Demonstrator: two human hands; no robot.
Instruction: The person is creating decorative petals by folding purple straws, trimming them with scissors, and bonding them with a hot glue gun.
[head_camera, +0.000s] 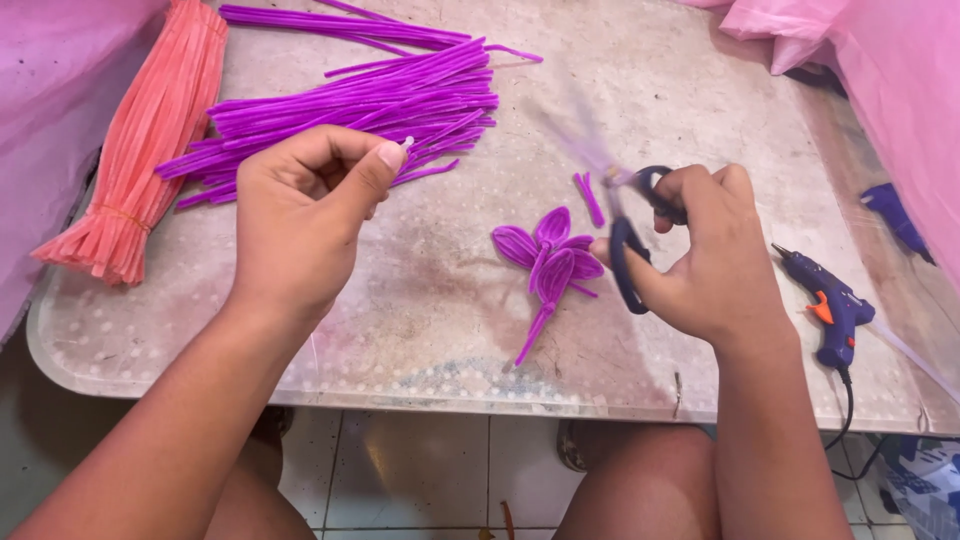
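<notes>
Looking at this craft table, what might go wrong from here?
1. The right hand swings the scissors fast enough to blur the blades; they could nick the left hand, which pinches something small nearby.
2. The finished purple flower lies right beside the scissors and might get snipped or swept aside.
3. The glue gun sits near the table edge with its cord hanging off; a snag could pull it down.

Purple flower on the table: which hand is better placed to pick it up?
Likely left. The left hand pinches only a small pale bit; the right hand is full with scissors, though nearer the purple flower.
</notes>
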